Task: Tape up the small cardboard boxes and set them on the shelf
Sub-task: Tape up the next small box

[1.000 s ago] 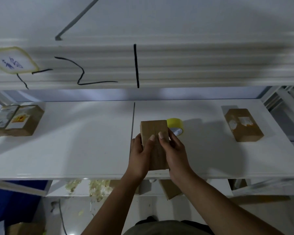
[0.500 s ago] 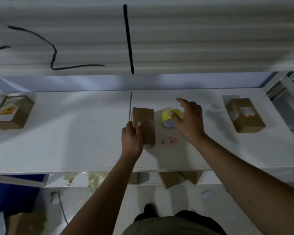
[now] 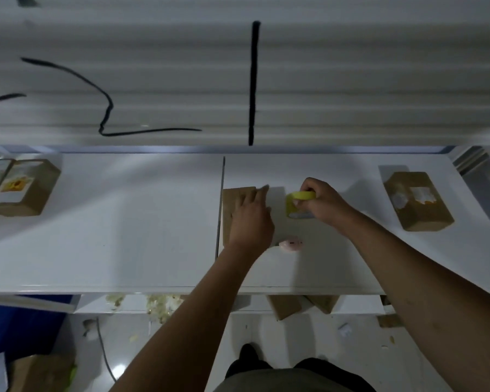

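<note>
While the white shelf (image 3: 125, 236) carries it, my cardboard box (image 3: 235, 205) lies long axis twelve-to-six under my flat, spread left hand (image 3: 251, 222); at three o'clock my right hand (image 3: 323, 203) pinches the yellow tape roll (image 3: 294, 206).

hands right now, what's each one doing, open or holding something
Left hand: open, lying flat on the cardboard box.
Right hand: closed on the yellow tape roll.
</note>
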### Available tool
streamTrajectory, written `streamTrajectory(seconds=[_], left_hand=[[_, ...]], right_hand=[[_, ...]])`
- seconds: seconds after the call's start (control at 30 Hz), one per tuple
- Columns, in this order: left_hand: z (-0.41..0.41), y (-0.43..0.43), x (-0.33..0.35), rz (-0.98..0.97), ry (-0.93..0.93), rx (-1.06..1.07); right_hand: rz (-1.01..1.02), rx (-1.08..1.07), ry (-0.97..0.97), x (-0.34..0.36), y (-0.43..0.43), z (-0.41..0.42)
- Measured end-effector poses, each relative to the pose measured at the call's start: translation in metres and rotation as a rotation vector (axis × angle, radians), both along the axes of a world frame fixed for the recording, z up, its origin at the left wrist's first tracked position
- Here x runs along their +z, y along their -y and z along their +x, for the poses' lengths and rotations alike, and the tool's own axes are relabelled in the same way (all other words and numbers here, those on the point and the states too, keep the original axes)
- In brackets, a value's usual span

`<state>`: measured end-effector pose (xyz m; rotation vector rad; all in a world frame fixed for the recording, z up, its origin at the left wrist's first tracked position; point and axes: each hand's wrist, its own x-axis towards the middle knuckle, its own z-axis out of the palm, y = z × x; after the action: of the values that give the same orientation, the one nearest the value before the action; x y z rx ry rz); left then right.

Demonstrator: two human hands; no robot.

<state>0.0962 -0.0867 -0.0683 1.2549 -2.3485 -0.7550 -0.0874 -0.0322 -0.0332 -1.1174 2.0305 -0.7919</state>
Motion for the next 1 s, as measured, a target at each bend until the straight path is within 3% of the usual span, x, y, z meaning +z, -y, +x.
streamTrajectory(seconds=[0.13,0.2,0.3,0.37,0.47,0.57,0.67,0.77,0.87,1.0], left_hand=[[-0.025,0.043,0.0,-0.025,0.305,-0.387],[-0.033,0.054,0.002,0.066,0.302,-0.463],[-0.033,0.059,0.005,0.249,0.052,-0.407],[-0.031,0.057,0.011,0.369,-0.137,-0.355],[-0.029,0.05,0.028,0.479,-0.441,-0.277],[-0.008,0.051,0.048,0.634,-0.67,-0.179],[0.031,0.059,0.062,0.786,-0.604,-0.161],[0.07,0.066,0.065,0.811,-0.491,-0.062],[0.098,0.063,0.057,0.831,-0.458,0.064],[0.114,0.061,0.034,0.842,-0.484,0.274]], right_hand=[[-0.038,0.074,-0.121,0.013,-0.005,0.007],[-0.043,0.107,-0.162,0.023,-0.007,0.009],[-0.047,0.107,-0.236,0.045,-0.011,0.006],[-0.055,-0.021,-0.234,0.065,-0.014,-0.001],[0.023,-0.151,-0.058,0.094,-0.027,-0.019],[-0.067,-0.118,0.134,0.112,-0.038,-0.027],[-0.189,-0.031,0.253,0.107,-0.042,-0.02],[-0.2,0.121,0.291,0.088,-0.031,0.003],[-0.244,0.214,0.213,0.059,-0.013,0.025],[-0.162,0.181,-0.018,0.036,0.009,0.038]])
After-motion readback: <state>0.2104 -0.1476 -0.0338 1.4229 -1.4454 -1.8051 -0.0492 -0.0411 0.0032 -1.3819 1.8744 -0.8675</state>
